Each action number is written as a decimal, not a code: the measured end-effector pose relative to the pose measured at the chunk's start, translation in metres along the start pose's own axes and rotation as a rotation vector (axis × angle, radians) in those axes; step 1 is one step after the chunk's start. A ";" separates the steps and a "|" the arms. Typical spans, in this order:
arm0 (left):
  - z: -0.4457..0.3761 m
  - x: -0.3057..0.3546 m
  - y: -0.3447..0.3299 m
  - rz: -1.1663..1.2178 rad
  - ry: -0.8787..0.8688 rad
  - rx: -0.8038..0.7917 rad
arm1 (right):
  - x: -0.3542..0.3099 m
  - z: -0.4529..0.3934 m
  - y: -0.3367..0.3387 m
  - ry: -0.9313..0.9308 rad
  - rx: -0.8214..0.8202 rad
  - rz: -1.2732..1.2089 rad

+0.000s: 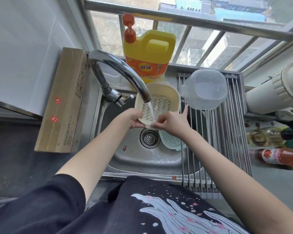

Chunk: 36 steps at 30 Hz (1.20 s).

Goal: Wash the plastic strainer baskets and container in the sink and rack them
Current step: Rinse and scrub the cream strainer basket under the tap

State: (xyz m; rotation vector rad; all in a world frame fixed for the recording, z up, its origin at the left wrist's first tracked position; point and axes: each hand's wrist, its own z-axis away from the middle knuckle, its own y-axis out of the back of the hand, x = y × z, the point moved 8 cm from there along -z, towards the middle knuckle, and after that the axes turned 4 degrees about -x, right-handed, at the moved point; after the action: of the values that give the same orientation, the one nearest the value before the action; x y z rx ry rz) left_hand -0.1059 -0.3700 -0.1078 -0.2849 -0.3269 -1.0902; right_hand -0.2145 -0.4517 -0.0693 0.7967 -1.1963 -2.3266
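A cream strainer basket [161, 97] is tilted under the running faucet [125, 76], with water falling onto its perforated inside. My left hand [135, 119] grips its near rim from the left. My right hand [169, 123] pinches the near rim from the right, little finger stretched out. A pale green strainer basket [171, 141] lies in the sink [142, 159] beside the drain. A clear plastic container [205, 89] sits upside down on the roll-up rack [227, 132].
A yellow detergent jug [147, 53] with an orange pump stands behind the sink. A long cardboard box [63, 102] lies on the left counter. Bottles [277, 156] lie at the right, beyond the rack. A white pipe [276, 93] crosses the upper right.
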 end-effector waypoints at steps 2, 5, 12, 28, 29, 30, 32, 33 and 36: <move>0.001 -0.007 -0.005 0.049 0.039 -0.052 | -0.010 0.004 0.002 -0.037 0.086 0.127; 0.004 -0.014 -0.016 0.067 0.081 -0.084 | -0.033 0.015 0.003 -0.028 0.191 0.363; -0.009 -0.017 -0.003 0.113 0.043 -0.086 | -0.028 0.020 -0.021 0.433 0.230 0.455; -0.005 -0.034 -0.018 0.400 -0.047 -0.298 | -0.042 0.030 -0.019 0.325 0.070 0.656; -0.003 -0.030 -0.016 0.411 -0.045 -0.290 | -0.045 0.032 -0.016 0.360 0.116 0.670; -0.001 -0.025 -0.015 0.400 -0.042 -0.272 | -0.047 0.034 -0.013 0.398 0.167 0.677; 0.001 -0.017 -0.012 0.309 -0.045 -0.196 | -0.049 0.036 -0.010 0.444 0.214 0.692; 0.001 -0.015 -0.010 0.263 -0.033 -0.156 | -0.050 0.036 -0.008 0.466 0.225 0.690; -0.001 -0.019 -0.008 0.169 0.048 -0.104 | -0.055 0.036 -0.005 0.540 0.214 0.682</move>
State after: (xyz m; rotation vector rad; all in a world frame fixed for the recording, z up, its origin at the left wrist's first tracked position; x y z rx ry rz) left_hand -0.1209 -0.3585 -0.1158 -0.3719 -0.1998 -0.9472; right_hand -0.1964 -0.3953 -0.0398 0.8430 -1.2218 -1.3446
